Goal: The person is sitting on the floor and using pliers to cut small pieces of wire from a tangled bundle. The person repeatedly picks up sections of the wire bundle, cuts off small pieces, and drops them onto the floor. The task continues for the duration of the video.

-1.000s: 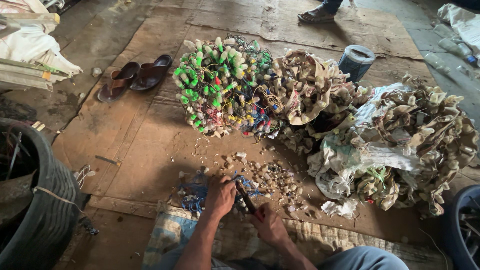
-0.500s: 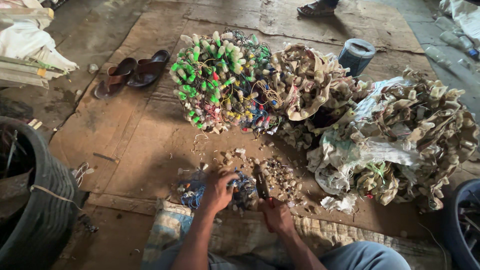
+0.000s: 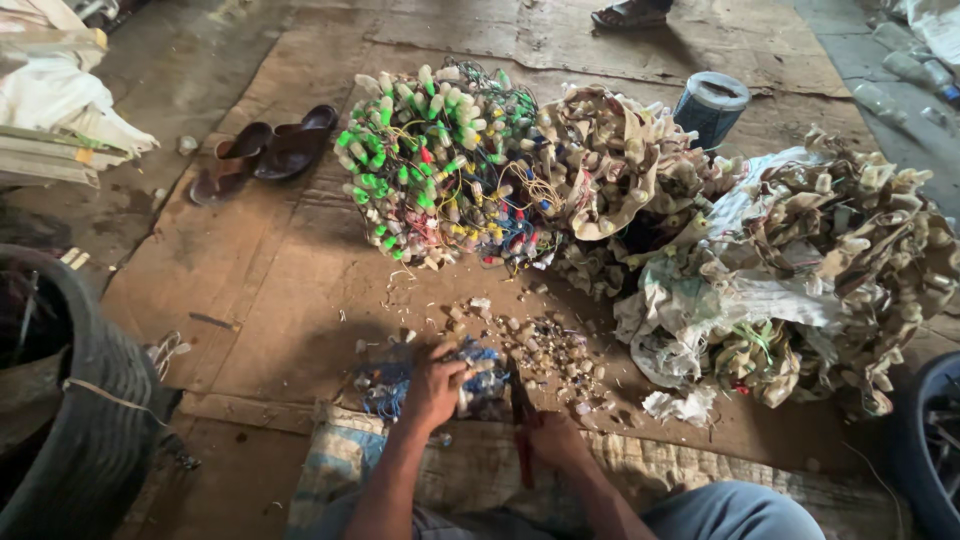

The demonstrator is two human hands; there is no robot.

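Note:
My left hand (image 3: 434, 385) grips a small bundle of wires with plugs (image 3: 400, 385) on the cardboard floor in front of me. My right hand (image 3: 553, 437) is closed around the red handles of a cutting tool (image 3: 521, 410), whose dark head points up toward the bundle. Small cut pieces (image 3: 545, 350) lie scattered just beyond both hands. Farther away rests a big pile of tangled wires with green and beige connectors (image 3: 440, 165).
Heaps of beige taped wire harnesses (image 3: 830, 260) fill the right. A pair of brown sandals (image 3: 265, 150) lies at left, a blue-grey roll (image 3: 710, 105) behind the piles. A dark tyre-like tub (image 3: 70, 400) stands at left. Another person's foot (image 3: 628, 14) shows at top.
The view has tilted down slightly. My right hand with the cutting tool has moved a little right and down, and the tool now points more upright. My left hand stays on the bundle.

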